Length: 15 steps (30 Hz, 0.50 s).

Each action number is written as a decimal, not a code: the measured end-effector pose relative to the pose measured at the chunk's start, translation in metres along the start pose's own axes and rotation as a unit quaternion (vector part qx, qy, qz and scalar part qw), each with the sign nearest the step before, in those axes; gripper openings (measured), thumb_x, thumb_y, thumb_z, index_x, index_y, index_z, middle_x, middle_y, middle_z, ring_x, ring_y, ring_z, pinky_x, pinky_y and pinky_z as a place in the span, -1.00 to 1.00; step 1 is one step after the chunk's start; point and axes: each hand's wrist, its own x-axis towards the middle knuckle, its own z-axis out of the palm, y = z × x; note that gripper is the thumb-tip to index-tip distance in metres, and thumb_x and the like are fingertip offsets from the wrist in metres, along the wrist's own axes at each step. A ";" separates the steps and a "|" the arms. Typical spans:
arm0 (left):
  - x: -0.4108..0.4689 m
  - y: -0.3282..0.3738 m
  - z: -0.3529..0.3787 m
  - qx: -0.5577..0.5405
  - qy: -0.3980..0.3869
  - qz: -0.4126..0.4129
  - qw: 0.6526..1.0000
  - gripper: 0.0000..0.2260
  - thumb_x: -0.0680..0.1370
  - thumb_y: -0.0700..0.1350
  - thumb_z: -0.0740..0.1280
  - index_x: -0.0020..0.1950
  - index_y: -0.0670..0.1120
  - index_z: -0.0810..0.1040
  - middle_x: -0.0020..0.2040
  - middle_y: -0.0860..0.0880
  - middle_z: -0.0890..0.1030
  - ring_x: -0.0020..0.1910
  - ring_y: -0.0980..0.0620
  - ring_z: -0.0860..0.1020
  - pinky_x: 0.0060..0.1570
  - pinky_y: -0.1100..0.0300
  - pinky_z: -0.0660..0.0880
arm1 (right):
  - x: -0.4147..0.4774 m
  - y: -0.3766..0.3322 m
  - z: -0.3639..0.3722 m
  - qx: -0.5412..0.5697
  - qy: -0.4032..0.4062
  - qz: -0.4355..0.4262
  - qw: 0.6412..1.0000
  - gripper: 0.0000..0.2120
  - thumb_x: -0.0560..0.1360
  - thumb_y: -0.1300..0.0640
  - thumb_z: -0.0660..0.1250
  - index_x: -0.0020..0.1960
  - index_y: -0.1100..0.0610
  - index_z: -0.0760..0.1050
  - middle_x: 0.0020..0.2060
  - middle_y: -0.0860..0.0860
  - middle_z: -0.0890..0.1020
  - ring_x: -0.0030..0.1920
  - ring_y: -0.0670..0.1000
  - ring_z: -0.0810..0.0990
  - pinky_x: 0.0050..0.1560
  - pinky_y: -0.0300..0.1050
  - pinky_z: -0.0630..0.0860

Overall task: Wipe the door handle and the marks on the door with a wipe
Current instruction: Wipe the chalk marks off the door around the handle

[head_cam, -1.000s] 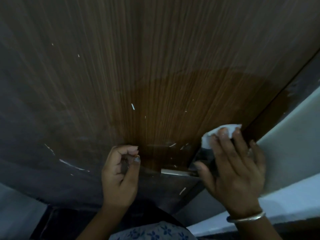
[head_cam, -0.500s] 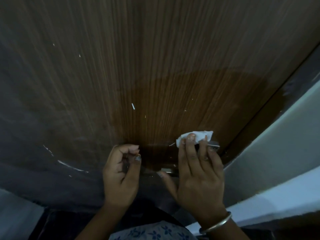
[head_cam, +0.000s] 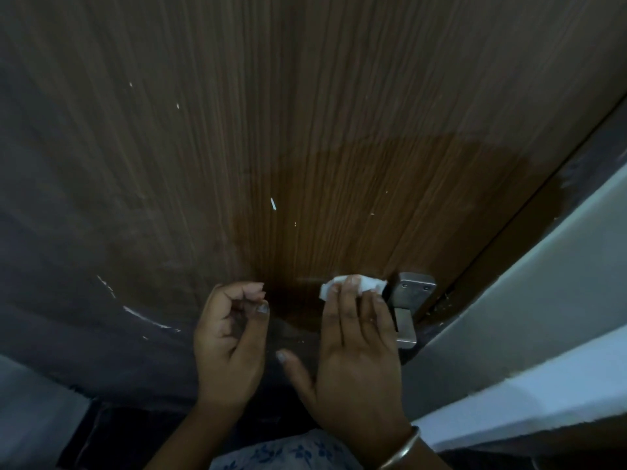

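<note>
Several white marks fleck the door; the flat right hand presses the wipe, half hiding the handle, while the left hand curls loosely, empty.

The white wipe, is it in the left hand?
No, the right hand presses the white wipe on the door; the left hand holds nothing.

left hand loosely curled, right hand flat
</note>
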 end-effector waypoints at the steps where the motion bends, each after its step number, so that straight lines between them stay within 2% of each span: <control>1: -0.001 0.000 -0.001 0.004 0.003 0.000 1.000 -0.78 0.44 -0.21 0.28 -0.05 0.11 0.51 -0.12 0.01 0.58 -0.15 0.23 0.53 -0.14 0.43 0.46 | 0.003 -0.004 0.001 -0.011 0.002 -0.026 1.000 -0.21 0.44 -0.31 0.10 0.34 0.34 0.38 0.32 0.30 0.42 0.34 0.25 0.41 0.37 0.16 0.22; 4: -0.001 -0.001 -0.002 0.008 0.010 -0.005 1.000 -0.81 0.44 -0.14 0.28 -0.06 0.17 0.51 -0.13 0.06 0.60 -0.14 0.23 0.54 -0.12 0.44 0.45 | 0.013 -0.019 0.005 -0.040 -0.007 -0.104 0.994 -0.32 0.42 -0.23 0.12 0.28 0.28 0.45 0.27 0.26 0.49 0.31 0.24 0.45 0.35 0.14 0.33; 6: -0.002 -0.001 -0.001 0.006 0.015 -0.013 1.000 -0.78 0.44 -0.16 0.29 -0.08 0.19 0.52 -0.13 0.11 0.61 -0.12 0.22 0.55 -0.11 0.44 0.45 | 0.017 -0.025 0.006 -0.045 -0.021 -0.147 0.988 -0.42 0.45 -0.16 0.12 0.28 0.23 0.47 0.28 0.23 0.49 0.33 0.22 0.43 0.36 0.12 0.31; 8: -0.003 -0.001 -0.001 0.000 0.013 -0.015 1.000 -0.83 0.43 -0.10 0.30 -0.08 0.19 0.52 -0.13 0.09 0.61 -0.12 0.21 0.56 -0.11 0.43 0.46 | 0.018 -0.025 0.005 -0.054 -0.028 -0.163 0.985 -0.48 0.47 -0.11 0.13 0.27 0.17 0.50 0.30 0.19 0.48 0.34 0.19 0.42 0.38 0.13 0.28; 10: -0.005 -0.001 -0.002 0.005 0.013 -0.012 1.000 -0.85 0.42 -0.06 0.27 -0.07 0.17 0.52 -0.13 0.03 0.60 -0.13 0.21 0.55 -0.11 0.42 0.47 | 0.016 -0.022 0.003 -0.051 -0.019 -0.138 0.989 -0.52 0.45 -0.10 0.22 0.24 0.16 0.54 0.30 0.15 0.49 0.34 0.17 0.43 0.37 0.19 0.26; 12: -0.007 -0.002 -0.003 0.016 0.014 -0.016 1.000 -0.84 0.43 -0.11 0.29 -0.06 0.12 0.51 -0.11 -0.01 0.59 -0.14 0.20 0.55 -0.11 0.41 0.47 | 0.013 -0.018 -0.002 -0.039 -0.004 -0.085 0.996 -0.48 0.41 -0.14 0.29 0.21 0.21 0.56 0.28 0.17 0.52 0.32 0.19 0.45 0.36 0.26 0.23; 15: -0.009 -0.002 -0.004 0.026 0.017 -0.028 0.999 -0.78 0.44 -0.25 0.26 -0.06 0.08 0.51 -0.12 -0.03 0.58 -0.15 0.20 0.54 -0.14 0.42 0.47 | 0.009 -0.007 -0.012 -0.030 -0.016 -0.019 0.999 -0.34 0.41 -0.23 0.18 0.22 0.30 0.51 0.27 0.24 0.51 0.29 0.26 0.47 0.37 0.28 0.20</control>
